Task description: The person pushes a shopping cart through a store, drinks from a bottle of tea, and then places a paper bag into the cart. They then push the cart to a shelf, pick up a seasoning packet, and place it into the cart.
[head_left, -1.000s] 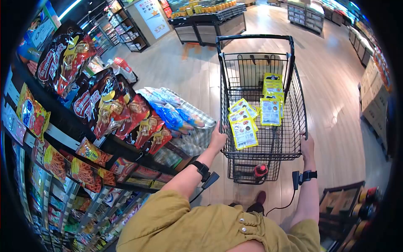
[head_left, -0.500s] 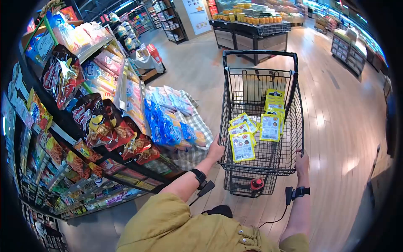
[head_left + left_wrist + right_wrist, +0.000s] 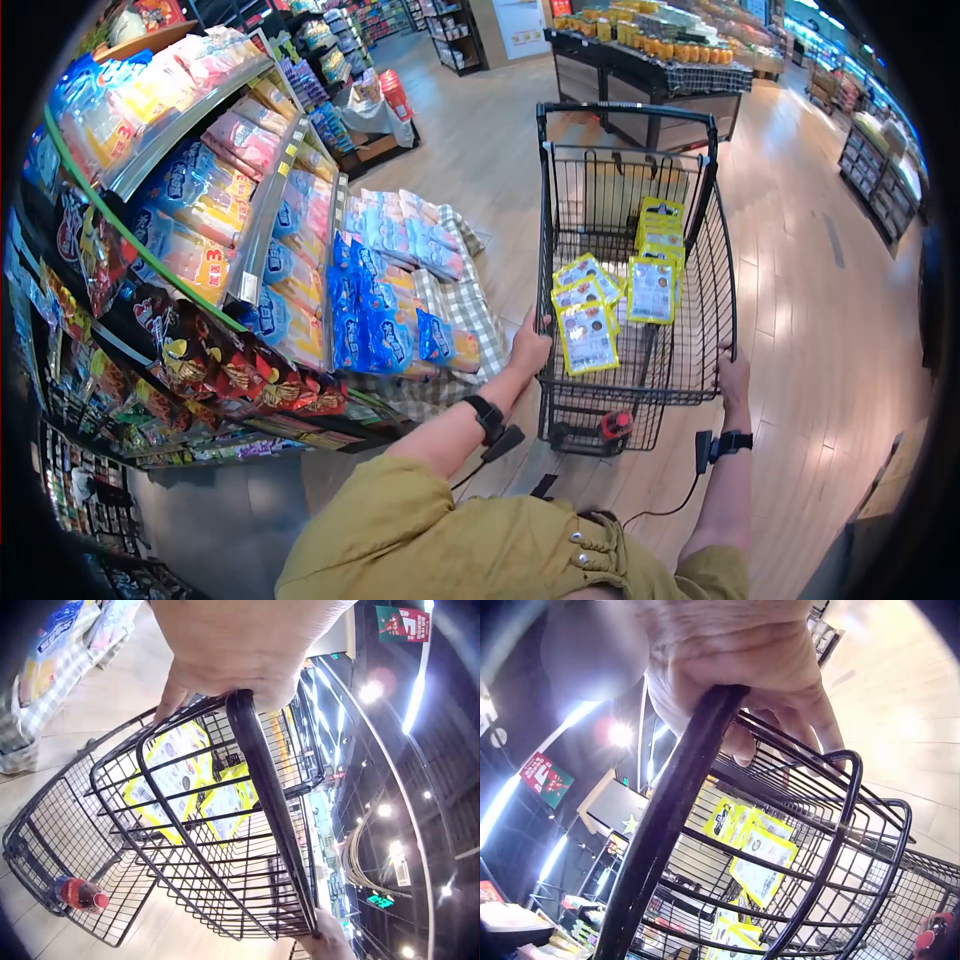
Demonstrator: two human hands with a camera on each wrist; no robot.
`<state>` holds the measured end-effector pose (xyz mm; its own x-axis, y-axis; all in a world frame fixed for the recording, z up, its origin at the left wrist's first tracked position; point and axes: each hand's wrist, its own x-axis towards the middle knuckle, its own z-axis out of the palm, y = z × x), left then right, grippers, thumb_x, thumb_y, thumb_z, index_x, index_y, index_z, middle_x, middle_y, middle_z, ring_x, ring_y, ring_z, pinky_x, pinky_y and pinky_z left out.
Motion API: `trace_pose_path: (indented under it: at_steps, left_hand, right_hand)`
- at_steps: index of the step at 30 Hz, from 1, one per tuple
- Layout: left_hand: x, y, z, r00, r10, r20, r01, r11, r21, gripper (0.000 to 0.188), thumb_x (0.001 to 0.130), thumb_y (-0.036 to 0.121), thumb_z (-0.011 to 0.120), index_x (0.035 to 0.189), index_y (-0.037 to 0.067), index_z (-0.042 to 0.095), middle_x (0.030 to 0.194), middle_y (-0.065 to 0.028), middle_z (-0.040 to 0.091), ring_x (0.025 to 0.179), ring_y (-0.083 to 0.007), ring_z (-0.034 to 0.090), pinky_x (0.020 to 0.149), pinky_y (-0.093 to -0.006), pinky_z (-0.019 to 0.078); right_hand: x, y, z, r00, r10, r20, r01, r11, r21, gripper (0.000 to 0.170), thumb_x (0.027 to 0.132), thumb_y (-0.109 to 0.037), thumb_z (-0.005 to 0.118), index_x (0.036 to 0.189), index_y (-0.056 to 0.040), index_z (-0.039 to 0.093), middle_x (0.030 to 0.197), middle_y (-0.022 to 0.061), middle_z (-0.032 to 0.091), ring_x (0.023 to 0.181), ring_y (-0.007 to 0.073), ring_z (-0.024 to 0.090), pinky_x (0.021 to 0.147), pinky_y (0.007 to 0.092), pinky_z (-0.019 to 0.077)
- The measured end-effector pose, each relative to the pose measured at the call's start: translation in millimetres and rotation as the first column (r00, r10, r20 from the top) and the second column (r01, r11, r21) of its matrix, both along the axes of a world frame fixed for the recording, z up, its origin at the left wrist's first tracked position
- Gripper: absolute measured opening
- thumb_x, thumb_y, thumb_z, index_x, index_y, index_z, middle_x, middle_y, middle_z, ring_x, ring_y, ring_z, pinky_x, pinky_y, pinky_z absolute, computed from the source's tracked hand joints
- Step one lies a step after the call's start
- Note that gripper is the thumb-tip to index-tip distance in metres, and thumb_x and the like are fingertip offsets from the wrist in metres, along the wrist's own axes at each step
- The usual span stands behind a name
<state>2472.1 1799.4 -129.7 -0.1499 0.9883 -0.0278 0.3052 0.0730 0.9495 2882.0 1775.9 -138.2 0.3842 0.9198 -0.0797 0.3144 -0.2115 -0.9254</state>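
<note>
A black wire shopping cart (image 3: 640, 385) stands in front of the person. The left hand (image 3: 529, 347) grips the left corner of its near rim; in the left wrist view that hand (image 3: 232, 656) wraps over the dark bar. At the right corner the right hand (image 3: 734, 378) holds on, and in the right wrist view this hand (image 3: 742, 667) curls its fingers round the frame. Inside the upper basket lie several yellow-edged packets (image 3: 587, 338), in one group on the left and another (image 3: 652, 290) on the right. A red-capped bottle (image 3: 616, 426) lies on the lower rack.
Left of the cart stand shelves of bagged snacks (image 3: 205, 190) and a checked cloth (image 3: 470, 310) with blue and pink packs. Ahead is a display stand (image 3: 655, 85) with jars, close to the cart's far end. Crates (image 3: 880, 180) stand at the right, beyond wooden flooring (image 3: 790, 330).
The view has turned: the snack shelves fill more of the left side, and the jar stand has shifted right, now behind the cart's far end. Both hands keep their hold on the cart.
</note>
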Motion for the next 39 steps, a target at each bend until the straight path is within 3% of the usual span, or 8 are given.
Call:
trace_pose_path:
  at_steps: [1,9,11,20,27,29,30,39]
  left_hand:
    - [4,8,0,0.998,-0.006,-0.069,0.006,1.000,0.011,0.069,0.074,-0.006,0.046,0.141,0.011,0.038,0.117,-0.0092,0.062,0.067,-0.0132,0.058,0.054,-0.0274,0.0468]
    - [22,108,10,0.995,0.075,0.058,-0.067,0.990,-0.124,0.068,0.074,-0.008,0.044,0.139,0.011,0.041,0.120,-0.0084,0.060,0.065,-0.0096,0.055,0.049,-0.0258,0.0426]
    - [32,135,20,0.984,0.097,0.149,-0.079,0.989,-0.122,0.070,0.074,-0.009,0.043,0.141,0.013,0.039,0.121,-0.0078,0.060,0.062,-0.0081,0.052,0.047,-0.0253,0.0413]
    - [53,243,13,0.959,0.229,0.169,-0.205,0.967,-0.149,0.070,0.074,-0.007,0.044,0.140,0.014,0.038,0.120,-0.0070,0.059,0.063,-0.0097,0.054,0.047,-0.0260,0.0468]
    - [57,336,6,0.951,0.274,0.147,-0.265,0.961,-0.073,0.068,0.074,-0.006,0.046,0.139,0.011,0.038,0.121,-0.0070,0.059,0.063,-0.0097,0.053,0.049,-0.0258,0.0448]
    - [59,358,8,0.950,0.311,-0.019,-0.312,0.950,-0.014,0.069,0.072,-0.004,0.047,0.140,0.010,0.040,0.108,-0.0111,0.064,0.094,-0.0206,0.062,0.083,-0.0304,0.0478]
    - [58,371,10,0.952,0.302,0.051,-0.301,0.953,-0.031,0.071,0.072,-0.003,0.048,0.141,0.012,0.039,0.111,-0.0136,0.064,0.102,-0.0247,0.062,0.088,-0.0314,0.0460]
    - [58,498,12,0.919,0.386,0.075,-0.379,0.921,-0.091,0.068,0.073,-0.001,0.047,0.139,0.015,0.041,0.109,-0.0120,0.064,0.098,-0.0260,0.061,0.087,-0.0316,0.0456]
  right_hand:
    - [-1,4,5,1.000,0.004,-0.001,-0.004,1.000,-0.021,0.020,0.088,-0.004,0.047,0.104,-0.0050,0.060,0.064,-0.0017,0.048,0.053,0.0070,0.047,0.044,0.0237,0.0367]
    - [14,135,17,0.995,0.066,-0.075,-0.069,0.997,-0.030,0.020,0.089,-0.002,0.047,0.103,-0.0040,0.060,0.065,0.0001,0.051,0.054,0.0079,0.048,0.048,0.0261,0.0379]
    - [21,180,3,0.990,0.075,0.123,-0.077,0.997,0.014,0.019,0.088,-0.001,0.047,0.101,-0.0035,0.061,0.068,0.0035,0.055,0.058,0.0106,0.051,0.054,0.0285,0.0412]
    - [38,333,5,0.981,0.180,0.069,-0.180,0.984,-0.006,0.018,0.088,-0.002,0.049,0.101,-0.0024,0.061,0.071,0.0044,0.057,0.062,0.0124,0.052,0.058,0.0288,0.0421]
    - [33,442,10,0.963,0.253,-0.094,-0.258,0.965,-0.046,0.020,0.088,-0.003,0.049,0.106,-0.0046,0.058,0.063,-0.0026,0.044,0.047,0.0064,0.040,0.038,0.0245,0.0315]
    - [35,473,-4,0.964,0.263,-0.040,-0.264,0.964,-0.031,0.020,0.088,-0.003,0.049,0.106,-0.0042,0.059,0.062,-0.0030,0.044,0.048,0.0069,0.041,0.039,0.0252,0.0327]
    - [29,491,-7,0.964,0.266,-0.019,-0.266,0.963,0.034,0.020,0.088,-0.003,0.048,0.105,-0.0038,0.059,0.062,-0.0029,0.044,0.048,0.0074,0.042,0.039,0.0260,0.0331]
    - [28,647,-11,0.940,0.340,-0.031,-0.341,0.940,-0.011,0.023,0.088,-0.004,0.047,0.108,-0.0038,0.060,0.064,-0.0018,0.048,0.047,0.0079,0.045,0.041,0.0262,0.0387]
